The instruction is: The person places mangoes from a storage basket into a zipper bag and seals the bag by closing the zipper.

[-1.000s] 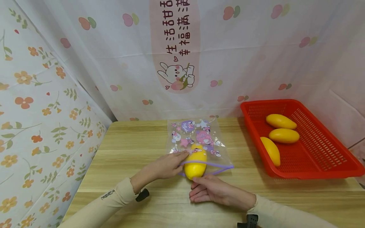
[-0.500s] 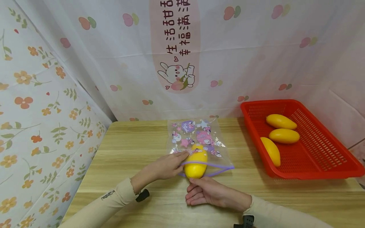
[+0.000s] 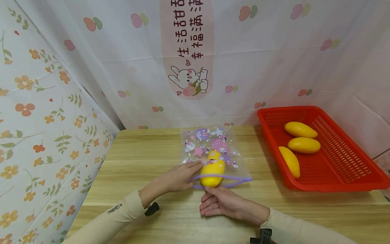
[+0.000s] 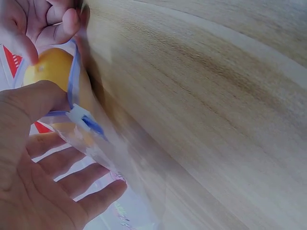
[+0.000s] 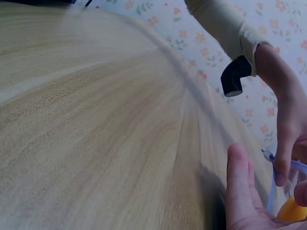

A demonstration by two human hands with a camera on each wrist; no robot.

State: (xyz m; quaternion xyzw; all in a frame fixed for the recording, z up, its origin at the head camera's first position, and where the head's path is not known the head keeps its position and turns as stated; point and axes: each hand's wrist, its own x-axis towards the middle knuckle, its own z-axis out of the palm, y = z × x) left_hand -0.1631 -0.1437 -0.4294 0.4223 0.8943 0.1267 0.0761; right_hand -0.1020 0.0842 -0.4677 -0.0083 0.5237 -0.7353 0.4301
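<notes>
A clear zip bag point(image 3: 203, 145) with purple edging and cartoon prints lies on the table. Most of a yellow mango point(image 3: 212, 167) is inside it, its near end showing at the open mouth. My left hand point(image 3: 179, 176) holds the bag's left edge; in the left wrist view the thumb point(image 4: 41, 98) hooks over the mouth while the fingers point(image 4: 84, 177) spread along the outside. My right hand point(image 3: 226, 204) is at the near end of the mango, its thumb touching the fruit and its other fingers loosely bent below. In the right wrist view only a little of the mango point(image 5: 292, 211) shows.
A red plastic basket point(image 3: 341, 186) stands to the right with three yellow mangoes point(image 3: 303, 145) in it. Printed cloth point(image 3: 128, 67) hangs behind and at the left of the wooden table point(image 3: 137, 149).
The mango has slid farther into the bag, away from me and slightly right. My right hand has shifted a little left, its thumb following the mango. My left hand has barely moved.
</notes>
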